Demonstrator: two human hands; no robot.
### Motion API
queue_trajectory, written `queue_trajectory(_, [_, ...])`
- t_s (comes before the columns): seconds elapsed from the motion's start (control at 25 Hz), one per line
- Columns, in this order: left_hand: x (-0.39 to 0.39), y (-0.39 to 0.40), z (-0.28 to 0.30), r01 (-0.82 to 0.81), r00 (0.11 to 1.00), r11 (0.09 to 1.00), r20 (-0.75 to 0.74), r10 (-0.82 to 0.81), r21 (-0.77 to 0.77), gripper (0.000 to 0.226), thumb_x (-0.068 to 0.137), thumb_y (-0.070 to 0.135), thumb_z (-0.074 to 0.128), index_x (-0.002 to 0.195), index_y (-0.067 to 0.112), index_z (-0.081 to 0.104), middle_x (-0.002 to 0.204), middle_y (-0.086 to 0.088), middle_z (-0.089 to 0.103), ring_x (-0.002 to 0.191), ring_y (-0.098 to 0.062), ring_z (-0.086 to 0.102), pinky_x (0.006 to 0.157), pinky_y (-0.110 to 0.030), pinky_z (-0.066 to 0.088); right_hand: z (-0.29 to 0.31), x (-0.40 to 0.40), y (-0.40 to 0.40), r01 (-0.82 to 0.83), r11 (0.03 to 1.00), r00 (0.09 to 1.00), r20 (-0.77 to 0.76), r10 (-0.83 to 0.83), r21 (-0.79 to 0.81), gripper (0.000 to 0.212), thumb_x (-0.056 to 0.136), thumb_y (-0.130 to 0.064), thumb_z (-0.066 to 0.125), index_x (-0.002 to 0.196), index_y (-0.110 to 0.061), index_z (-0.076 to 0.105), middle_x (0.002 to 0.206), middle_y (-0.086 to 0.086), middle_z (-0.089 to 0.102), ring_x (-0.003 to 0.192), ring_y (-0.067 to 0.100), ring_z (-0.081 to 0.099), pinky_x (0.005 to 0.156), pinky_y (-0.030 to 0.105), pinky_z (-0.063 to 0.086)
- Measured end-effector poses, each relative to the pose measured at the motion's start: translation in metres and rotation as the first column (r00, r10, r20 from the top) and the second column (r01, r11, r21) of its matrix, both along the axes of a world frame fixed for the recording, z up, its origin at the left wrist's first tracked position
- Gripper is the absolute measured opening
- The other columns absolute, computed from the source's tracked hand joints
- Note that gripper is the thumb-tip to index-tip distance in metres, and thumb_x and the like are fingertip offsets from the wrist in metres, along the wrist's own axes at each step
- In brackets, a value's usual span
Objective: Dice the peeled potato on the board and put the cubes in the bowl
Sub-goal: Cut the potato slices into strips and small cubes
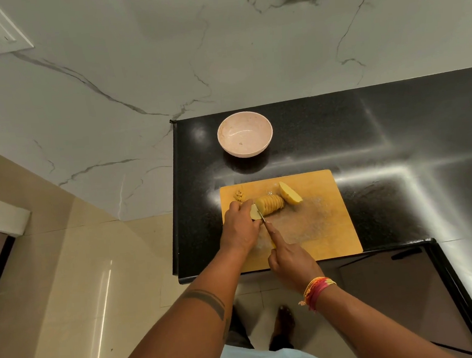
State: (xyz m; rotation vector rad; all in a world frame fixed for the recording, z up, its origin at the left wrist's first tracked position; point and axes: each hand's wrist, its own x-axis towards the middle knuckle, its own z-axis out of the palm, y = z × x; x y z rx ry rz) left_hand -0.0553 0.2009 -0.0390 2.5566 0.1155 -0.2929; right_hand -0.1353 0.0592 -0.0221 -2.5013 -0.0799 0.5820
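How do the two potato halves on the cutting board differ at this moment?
The near half is cut into slices that stand together; the far half is whole. The left hand holds the near half and the knife meets it; the far half lies untouched. Both are peeled, yellow, on the cutting board.

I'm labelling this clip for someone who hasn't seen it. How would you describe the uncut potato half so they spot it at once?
Start at the wooden cutting board on the black counter. Near its far edge, right of the sliced potato half the left hand steadies, lies the uncut potato half. It alone is whole and smooth, untouched by either hand.
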Motion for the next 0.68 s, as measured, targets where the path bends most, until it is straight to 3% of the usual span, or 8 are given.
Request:
queue_trajectory(0.36, [0.001,0.011,0.001,0.075,0.997,0.991,-0.002,-0.076,0.110,0.057,0.096,0.038,0.065,0.149,0.027,0.045,0.136,-0.001,0.040,0.125,-0.020,0.044,0.106,-0.036,0.046,0.001,-0.002,0.006,0.023,1.000,0.999,-0.023,-0.023,0.006,0.076,0.100,-0.022,0.041,0.163,-0.033,-0.001,0.068,-0.001,0.057,0.056,0.015,0.051,0.048,0.029,0.033])
queue_trajectory(0.68, [-0.018,0.024,-0.003,0.062,0.996,0.993,0.055,-0.068,0.102,0.052,0.099,0.033,0.061,0.148,0.023,0.049,0.133,0.001,0.045,0.123,-0.018,0.045,0.105,-0.033,0.046,0.001,0.001,0.020,0.031,0.999,0.999,0.018,-0.031,0.034,0.076,0.099,-0.021,0.040,0.162,-0.033,0.000,0.066,-0.002,0.058,0.054,0.015,0.053,0.048,0.031,0.039])
